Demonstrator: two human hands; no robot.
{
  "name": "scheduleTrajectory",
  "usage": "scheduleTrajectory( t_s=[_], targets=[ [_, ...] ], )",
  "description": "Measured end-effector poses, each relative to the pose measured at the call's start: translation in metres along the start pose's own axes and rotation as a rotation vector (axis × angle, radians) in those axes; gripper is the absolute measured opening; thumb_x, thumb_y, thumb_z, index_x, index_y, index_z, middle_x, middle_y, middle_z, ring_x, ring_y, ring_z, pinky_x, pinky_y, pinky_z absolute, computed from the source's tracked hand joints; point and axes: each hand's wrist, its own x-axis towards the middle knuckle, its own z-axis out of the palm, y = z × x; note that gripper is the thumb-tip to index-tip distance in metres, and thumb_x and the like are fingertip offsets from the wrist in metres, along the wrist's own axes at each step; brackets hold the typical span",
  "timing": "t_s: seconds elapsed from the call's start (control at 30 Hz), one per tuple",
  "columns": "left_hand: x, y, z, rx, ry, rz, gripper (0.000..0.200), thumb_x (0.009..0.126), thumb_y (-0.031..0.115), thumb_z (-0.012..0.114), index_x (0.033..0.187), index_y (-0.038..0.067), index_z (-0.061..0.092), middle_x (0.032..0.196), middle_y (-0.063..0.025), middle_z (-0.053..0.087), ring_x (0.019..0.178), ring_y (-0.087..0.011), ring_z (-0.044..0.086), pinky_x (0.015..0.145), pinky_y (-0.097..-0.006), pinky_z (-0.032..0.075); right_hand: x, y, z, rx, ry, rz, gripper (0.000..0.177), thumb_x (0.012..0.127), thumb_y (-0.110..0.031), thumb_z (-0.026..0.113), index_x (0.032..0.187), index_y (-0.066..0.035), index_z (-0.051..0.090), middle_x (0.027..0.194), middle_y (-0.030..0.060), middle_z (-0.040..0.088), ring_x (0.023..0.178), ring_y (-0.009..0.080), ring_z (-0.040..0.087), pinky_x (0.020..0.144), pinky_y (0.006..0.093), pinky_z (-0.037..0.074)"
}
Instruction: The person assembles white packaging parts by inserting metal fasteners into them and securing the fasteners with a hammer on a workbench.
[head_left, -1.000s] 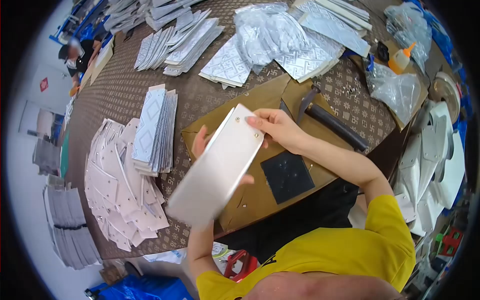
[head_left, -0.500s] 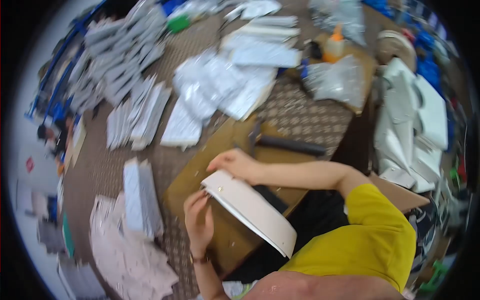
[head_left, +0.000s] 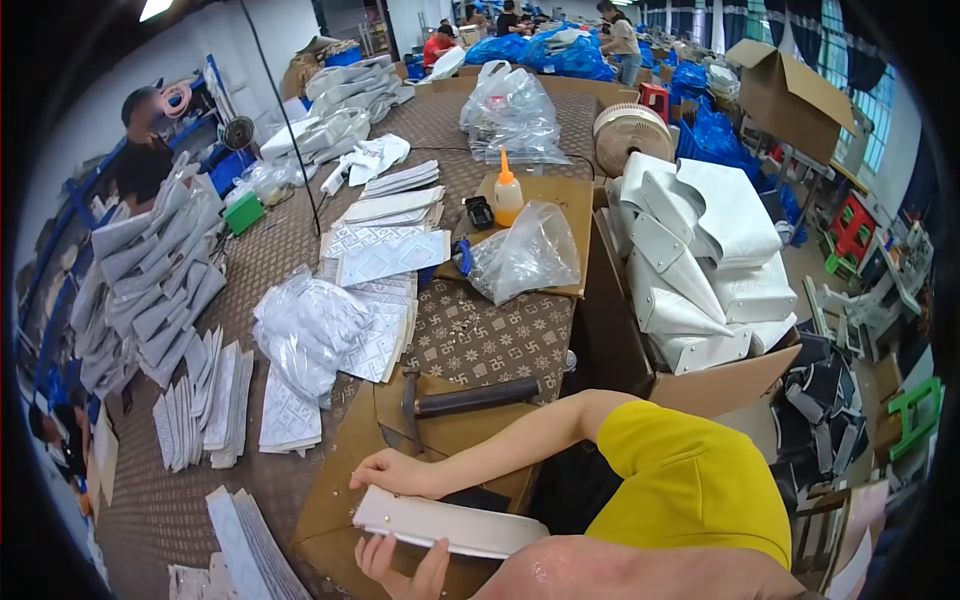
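A folded pale pinkish-white leather-like panel with small metal studs at its far end lies lengthwise in front of me over the brown board. Along its near edge my left hand grips it from below, fingers bent up to the edge. At the panel's far left corner my right hand is closed in a pinch; what sits between its fingertips is hidden. A hammer with a dark handle lies on the brown cardboard just beyond my right hand.
Stacks of white patterned pieces and a plastic-wrapped bundle stand on the left. Farther off are a glue bottle and a clear plastic bag. A carton of white panels is at right. A person stands at far left.
My view has swung up, showing more of the room. Both hands and the panel sit lower in view, and the panel appears flatter. My left hand has shifted under its near edge.
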Motion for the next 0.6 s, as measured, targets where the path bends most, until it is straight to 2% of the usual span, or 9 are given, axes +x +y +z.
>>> scheduleTrajectory(
  t_s=[0.1,0.13,0.23,0.27,0.33,0.37,0.47,0.53,0.6],
  targets=[
    [0.002,-0.002,-0.014,0.039,-0.076,0.041,0.029,0.093,0.023,0.077,0.120,0.013,0.076,0.127,-0.0156,0.061,0.125,-0.0359,0.056,0.105,-0.0553,0.048,0.001,0.007,0.002,-0.167,-0.110,-0.145,0.023,0.103,-0.020,0.062,0.105,-0.003,0.077,0.090,0.0059,0.074,0.081,0.0147,0.067,0.072,0.0311,0.053],
    [0.001,-0.002,-0.016,-0.101,0.060,0.030,0.027,0.094,0.022,0.075,0.119,0.012,0.076,0.124,-0.0148,0.062,0.122,-0.0350,0.057,0.103,-0.0541,0.049,0.003,0.010,0.002,-0.160,-0.122,-0.145,0.023,0.103,-0.020,0.062,0.105,-0.003,0.077,0.090,0.0059,0.074,0.081,0.0147,0.067,0.072,0.0311,0.053],
    [0.000,-0.008,-0.004,-0.521,0.493,-0.004,0.023,0.096,0.017,0.071,0.116,0.008,0.074,0.118,-0.0126,0.064,0.114,-0.0323,0.060,0.099,-0.0506,0.052,0.005,0.013,-0.006,-0.543,-0.114,-0.625,0.017,0.099,-0.020,0.066,0.102,-0.005,0.075,0.096,0.0103,0.071,0.090,0.0263,0.069,0.076,0.0374,0.054],
    [0.002,-0.013,0.005,-0.666,0.638,-0.009,0.021,0.096,0.015,0.069,0.116,0.007,0.073,0.115,-0.0119,0.064,0.112,-0.0315,0.061,0.097,-0.0494,0.053,0.003,0.013,-0.009,-0.542,-0.118,-0.625,0.017,0.099,-0.020,0.066,0.102,-0.005,0.075,0.096,0.0103,0.071,0.090,0.0263,0.069,0.076,0.0374,0.054],
    [0.008,-0.030,0.027,-0.955,0.922,-0.015,0.019,0.098,0.011,0.066,0.114,0.004,0.072,0.111,-0.0104,0.065,0.106,-0.0297,0.063,0.094,-0.0471,0.054,-0.004,0.013,-0.014,-0.878,-0.133,-0.725,0.013,0.096,-0.020,0.071,0.101,-0.008,0.072,0.101,0.0106,0.064,0.096,0.0296,0.066,0.077,0.0400,0.055],
    [-0.040,-0.054,0.024,-0.948,0.919,-0.014,0.019,0.098,0.011,0.066,0.114,0.004,0.072,0.111,-0.0104,0.065,0.106,-0.0297,0.063,0.094,-0.0471,0.054,-0.006,0.014,-0.015,-1.044,-0.142,-0.775,0.013,0.094,-0.020,0.074,0.101,-0.009,0.071,0.103,0.0107,0.061,0.099,0.0313,0.064,0.078,0.0413,0.055],
    [-0.173,-0.107,0.029,-0.694,0.924,-1.034,0.010,0.097,0.004,0.058,0.104,-0.001,0.064,0.105,-0.0072,0.063,0.092,-0.0236,0.063,0.085,-0.0396,0.056,-0.007,0.018,-0.015,-1.072,-0.183,-0.790,0.015,0.092,-0.021,0.076,0.102,-0.010,0.071,0.104,0.0097,0.057,0.102,0.0300,0.062,0.078,0.0426,0.055],
    [-0.119,-0.089,0.018,-0.790,0.952,-1.064,0.017,0.096,0.010,0.065,0.111,0.002,0.060,0.110,-0.0111,0.061,0.096,-0.0241,0.061,0.084,-0.0380,0.054,-0.010,0.017,-0.013,-1.063,-0.225,-0.811,0.016,0.091,-0.021,0.076,0.102,-0.011,0.071,0.104,0.0092,0.055,0.103,0.0294,0.061,0.078,0.0433,0.055],
    [-0.070,-0.069,0.000,-1.012,0.995,-1.125,0.042,0.094,0.020,0.078,0.124,0.007,0.051,0.119,-0.0190,0.056,0.105,-0.0250,0.058,0.082,-0.0349,0.051,-0.014,0.011,-0.012,-1.053,-0.172,-0.779,0.017,0.087,-0.023,0.079,0.099,-0.012,0.073,0.104,0.0090,0.058,0.105,0.0304,0.062,0.081,0.0429,0.056]
  ],
)
